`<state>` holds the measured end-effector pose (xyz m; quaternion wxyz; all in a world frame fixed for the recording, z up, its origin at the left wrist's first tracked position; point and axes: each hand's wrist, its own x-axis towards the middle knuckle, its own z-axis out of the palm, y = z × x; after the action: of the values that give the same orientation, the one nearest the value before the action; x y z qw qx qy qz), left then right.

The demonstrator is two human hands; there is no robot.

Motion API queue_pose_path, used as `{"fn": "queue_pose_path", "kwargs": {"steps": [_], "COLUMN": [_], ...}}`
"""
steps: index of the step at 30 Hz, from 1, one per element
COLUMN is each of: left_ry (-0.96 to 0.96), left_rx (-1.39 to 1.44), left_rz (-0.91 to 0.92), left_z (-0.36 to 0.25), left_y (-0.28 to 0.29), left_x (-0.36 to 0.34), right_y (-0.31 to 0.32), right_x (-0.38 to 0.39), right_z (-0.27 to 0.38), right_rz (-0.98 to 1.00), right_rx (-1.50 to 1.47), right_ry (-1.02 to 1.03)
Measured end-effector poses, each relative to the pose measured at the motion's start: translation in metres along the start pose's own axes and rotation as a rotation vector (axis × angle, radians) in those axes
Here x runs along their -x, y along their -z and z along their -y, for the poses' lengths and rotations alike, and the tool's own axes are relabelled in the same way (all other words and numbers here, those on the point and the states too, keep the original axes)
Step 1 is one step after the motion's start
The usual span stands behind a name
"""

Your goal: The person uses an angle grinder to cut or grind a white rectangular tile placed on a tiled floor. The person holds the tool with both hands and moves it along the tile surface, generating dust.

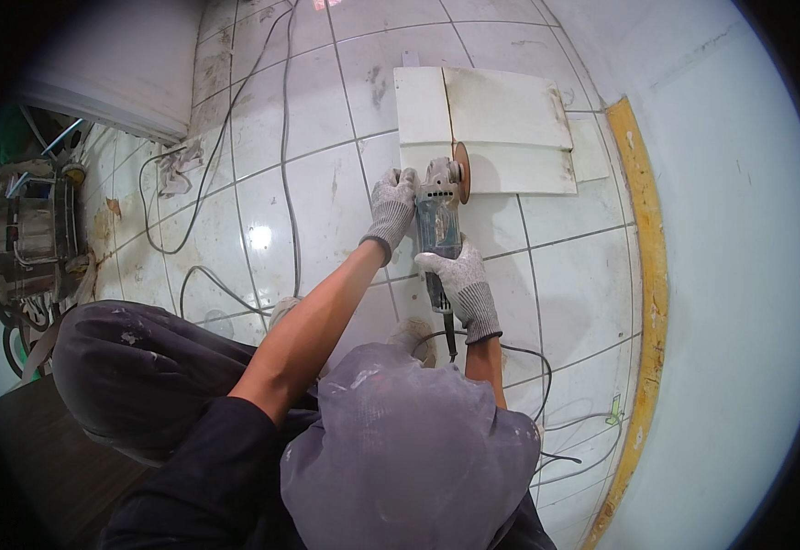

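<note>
Both my hands wear grey knit work gloves. My right hand (pixel 462 280) wraps around the rear body of an angle grinder (pixel 439 225). My left hand (pixel 391 206) is closed at the left side of its head, apparently on a side handle that the fingers hide. A reddish-brown disc (pixel 463 172) stands upright on the right of the head, at a pale board or tile (pixel 519 168) on the floor. Behind it a second pale piece (pixel 510 105) has a dark straight line across it, level with the disc. I cannot tell if the disc is spinning.
A black cable (pixel 546 376) trails from the grinder; more cables (pixel 287 183) cross the tiled floor (pixel 326 211) on the left. A yellow worn strip (pixel 649 275) edges the right wall. A crumpled rag (pixel 178 170) and cluttered equipment (pixel 33 220) lie at left. My knees are close behind the tool.
</note>
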<state>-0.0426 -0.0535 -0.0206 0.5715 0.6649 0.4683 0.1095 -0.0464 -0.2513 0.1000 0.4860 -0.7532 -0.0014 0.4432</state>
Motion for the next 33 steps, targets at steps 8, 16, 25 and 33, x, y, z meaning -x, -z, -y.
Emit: {"fn": "queue_pose_path", "kwargs": {"steps": [8, 16, 25, 33], "left_ry": [-0.012, -0.021, -0.026, -0.019], "left_rx": [-0.003, 0.014, -0.014, -0.047], "left_rz": [-0.029, -0.003, 0.000, 0.008], "left_z": [0.003, -0.005, -0.001, 0.003], "left_y": [0.005, 0.004, 0.005, 0.001], "left_x": [-0.005, 0.003, -0.001, -0.005], "right_y": [-0.003, -0.002, -0.002, -0.004], "right_x": [0.002, 0.001, -0.007, -0.023], "right_z": [0.002, -0.001, 0.004, -0.004], "right_rz": [0.044, 0.002, 0.004, -0.032], "right_rx": [-0.033, -0.029, -0.017, -0.020], "right_ry": [0.008, 0.036, 0.070, 0.077]}}
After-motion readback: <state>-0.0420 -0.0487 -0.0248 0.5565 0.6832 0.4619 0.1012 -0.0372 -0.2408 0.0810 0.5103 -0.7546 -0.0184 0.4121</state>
